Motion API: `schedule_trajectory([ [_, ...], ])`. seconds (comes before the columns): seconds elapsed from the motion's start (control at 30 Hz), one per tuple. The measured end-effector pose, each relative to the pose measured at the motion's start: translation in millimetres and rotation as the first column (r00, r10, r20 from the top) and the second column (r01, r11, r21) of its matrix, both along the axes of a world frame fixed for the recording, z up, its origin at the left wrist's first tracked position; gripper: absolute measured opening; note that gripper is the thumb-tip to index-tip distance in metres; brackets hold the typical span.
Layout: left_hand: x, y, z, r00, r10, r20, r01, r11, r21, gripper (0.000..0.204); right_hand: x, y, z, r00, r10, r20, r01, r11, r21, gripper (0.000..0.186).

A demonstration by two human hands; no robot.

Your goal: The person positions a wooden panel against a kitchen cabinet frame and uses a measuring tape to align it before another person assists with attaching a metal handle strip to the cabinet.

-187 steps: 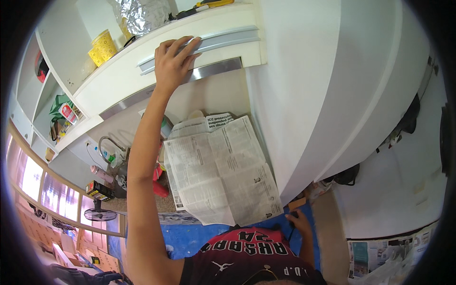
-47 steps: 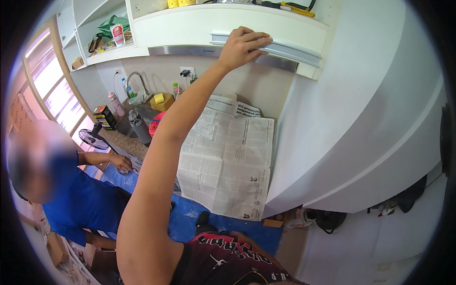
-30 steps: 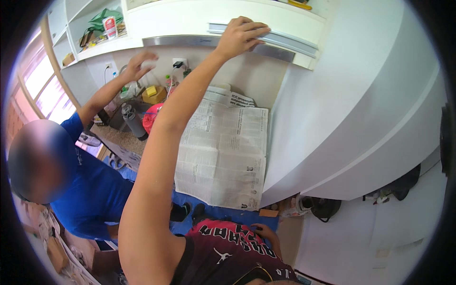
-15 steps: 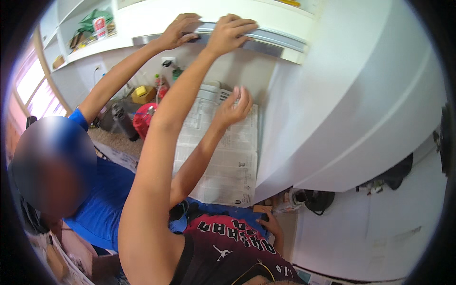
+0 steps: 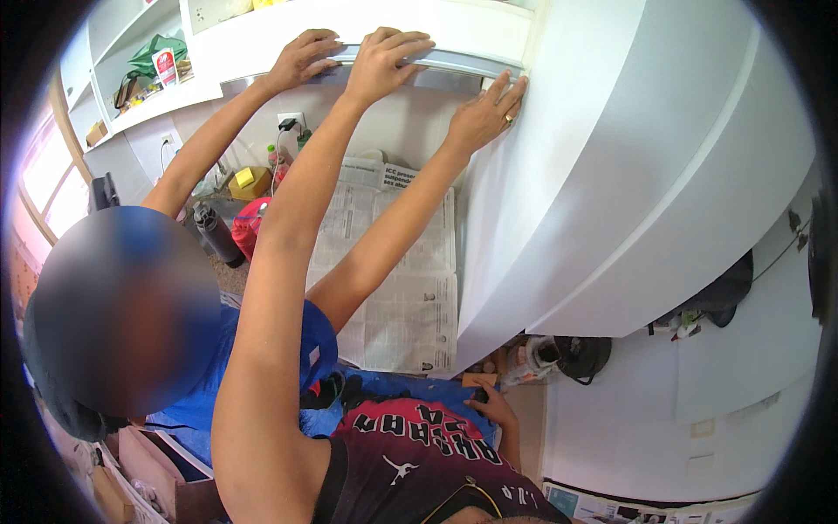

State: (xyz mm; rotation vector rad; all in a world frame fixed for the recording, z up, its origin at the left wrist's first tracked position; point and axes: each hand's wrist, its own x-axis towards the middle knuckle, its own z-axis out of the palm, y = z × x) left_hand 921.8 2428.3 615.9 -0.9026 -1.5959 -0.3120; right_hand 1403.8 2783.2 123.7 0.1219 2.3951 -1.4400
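My raised left hand [image 5: 380, 63] has its fingers over a long grey strip [image 5: 467, 62] along the front of a white shelf, its thumb lower down. Below that strip runs a shiny metal band [image 5: 447, 81]. A co-worker in blue holds one hand [image 5: 301, 63] on the strip to the left of mine. The co-worker's other hand [image 5: 489, 115], with a ring, presses at the strip's right end near the white wall. Low by my side, my right hand [image 5: 496, 409] curls around a small dark thing beside an orange-brown block [image 5: 480, 380]; what it holds is unclear.
Newspaper sheets [image 5: 393, 288] cover the surface below the shelf. To their left are a dark bottle [image 5: 216, 234], a red container [image 5: 249, 225] and a yellow box [image 5: 250, 185]. A white panelled column [image 5: 602, 175] rises at the right. The co-worker's head and shoulder are close on my left.
The co-worker's ringed hand has risen from above the newspaper to the right end of the strip. My left hand stays on the strip. The view has shifted slightly.
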Motion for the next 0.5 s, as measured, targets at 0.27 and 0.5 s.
schedule_trajectory([
  [0.27,7,4,0,1.000,0.019,0.015,-0.018,1.000,-0.011,0.051,6,7,-1,0.995,-0.024,0.101,0.030,0.998,-0.053,0.084],
  [0.5,14,10,0,0.998,0.036,0.048,-0.036,0.999,-0.002,0.052,4,17,-4,0.997,-0.014,0.076,0.013,1.000,0.010,0.088],
])
